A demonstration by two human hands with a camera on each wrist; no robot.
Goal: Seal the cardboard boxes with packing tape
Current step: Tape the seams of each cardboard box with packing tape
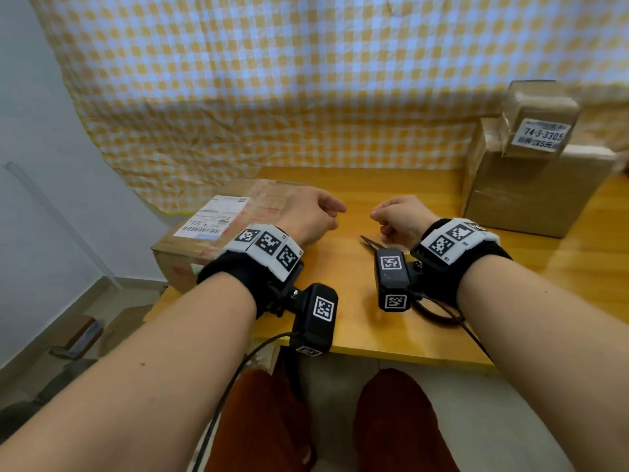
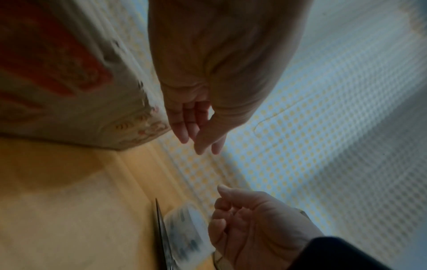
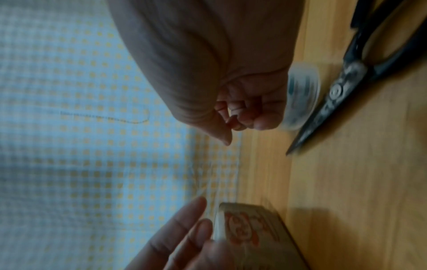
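**Operator:** Report the position of the work item and how far the job has got.

**Inspector:** The flat brown cardboard box with a white shipping label (image 1: 218,229) lies at centre left of the head view, on the yellow wooden table (image 1: 374,328). Its top looks glossy, so it may already carry tape; the seam cannot be confirmed. Two more brown boxes wrapped in shiny tape (image 1: 524,165) are stacked at upper right of the frame. My judgement: those two are sealed, and the flat box is either finished or next.

**Operator:** Hand condition?

**Inspector:** The left hand (image 1: 311,212) hovers over the box's right end, fingers relaxed and nearly straight, holding nothing. The right hand (image 1: 401,218) is loosely curled above the table, thumb extended, with nothing visibly gripped.

**Operator:** Tools and materials?

**Inspector:** In the right wrist view, a clear, smooth roll of packing tape (image 3: 302,96) lies just beyond the right hand at upper right, beside black metal scissors (image 3: 342,95) with closed pointed blades. A yellow-and-white checked cloth (image 1: 272,80) hangs behind the table, thin and creased.
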